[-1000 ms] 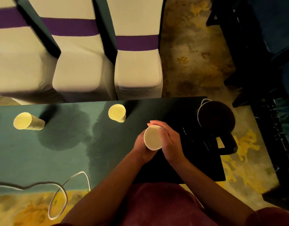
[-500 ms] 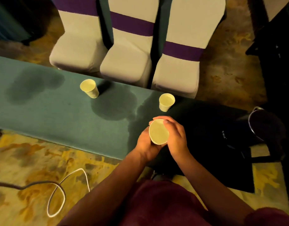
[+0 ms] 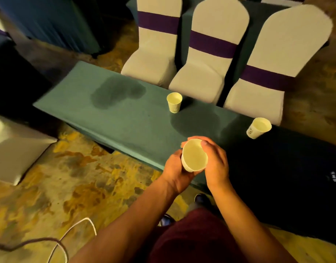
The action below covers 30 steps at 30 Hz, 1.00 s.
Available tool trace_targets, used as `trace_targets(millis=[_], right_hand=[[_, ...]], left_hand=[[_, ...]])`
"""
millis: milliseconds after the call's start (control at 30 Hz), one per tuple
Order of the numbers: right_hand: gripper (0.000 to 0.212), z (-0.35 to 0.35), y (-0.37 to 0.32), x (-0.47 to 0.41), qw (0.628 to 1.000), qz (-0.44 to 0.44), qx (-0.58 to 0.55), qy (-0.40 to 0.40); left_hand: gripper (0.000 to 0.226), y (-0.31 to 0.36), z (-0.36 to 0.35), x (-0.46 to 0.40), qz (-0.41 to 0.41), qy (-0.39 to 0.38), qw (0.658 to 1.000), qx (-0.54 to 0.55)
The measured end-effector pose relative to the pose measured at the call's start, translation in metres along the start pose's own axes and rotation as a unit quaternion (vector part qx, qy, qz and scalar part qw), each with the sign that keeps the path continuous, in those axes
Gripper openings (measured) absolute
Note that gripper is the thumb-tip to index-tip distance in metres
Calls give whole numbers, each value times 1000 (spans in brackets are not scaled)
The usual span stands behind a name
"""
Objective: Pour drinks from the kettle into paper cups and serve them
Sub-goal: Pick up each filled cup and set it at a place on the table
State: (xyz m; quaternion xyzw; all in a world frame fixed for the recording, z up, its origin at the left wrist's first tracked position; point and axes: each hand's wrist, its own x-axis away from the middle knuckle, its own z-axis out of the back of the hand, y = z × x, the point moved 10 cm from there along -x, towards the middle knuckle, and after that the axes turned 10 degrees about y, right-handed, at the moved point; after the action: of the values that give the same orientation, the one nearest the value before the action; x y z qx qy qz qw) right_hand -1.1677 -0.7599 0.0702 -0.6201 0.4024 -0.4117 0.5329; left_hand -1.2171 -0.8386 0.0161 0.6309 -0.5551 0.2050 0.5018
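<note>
Both hands, left [image 3: 175,168] and right [image 3: 215,162], have carried the pale cup [image 3: 194,155] leftward along the table's [image 3: 125,122] near edge, gripping it upright, mouth open.

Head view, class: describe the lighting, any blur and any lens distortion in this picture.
Head view: dim, warm yellowish light; the right of the table sinks into near-black. Head view: motion blur smears the chairs at top right, while the held cup between the left hand and right hand stays fairly sharp. Head view: the wide angle bows the table edge and fans the chair backs outward.
</note>
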Motion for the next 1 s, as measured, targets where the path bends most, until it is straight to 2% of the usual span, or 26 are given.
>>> trace_targets(millis=[100, 267, 467, 567, 700, 900, 1000], right_hand=[[43, -35, 4, 5, 1000, 3, -1, -9], [31, -84, 3, 3, 999, 7, -34, -11], [47, -163, 27, -30, 998, -2, -30, -54], [46, -203, 34, -49, 997, 5, -32, -65], [50, -258, 43, -76, 998, 9, -10, -65], [39, -318, 50, -110, 998, -12, -12, -59], [42, -345, 53, -131, 998, -19, 1, -63]], left_hand=[[27, 26, 33, -7, -14, 31, 999, 5], [29, 75, 54, -13, -32, 36, 999, 1], [29, 142, 79, -44, -47, 31, 998, 8], [31, 183, 90, -65, -61, 31, 998, 5], [30, 234, 105, -94, -43, 27, 999, -2], [32, 299, 109, -118, -21, 20, 999, -17], [33, 331, 113, -138, -17, 22, 999, -16]])
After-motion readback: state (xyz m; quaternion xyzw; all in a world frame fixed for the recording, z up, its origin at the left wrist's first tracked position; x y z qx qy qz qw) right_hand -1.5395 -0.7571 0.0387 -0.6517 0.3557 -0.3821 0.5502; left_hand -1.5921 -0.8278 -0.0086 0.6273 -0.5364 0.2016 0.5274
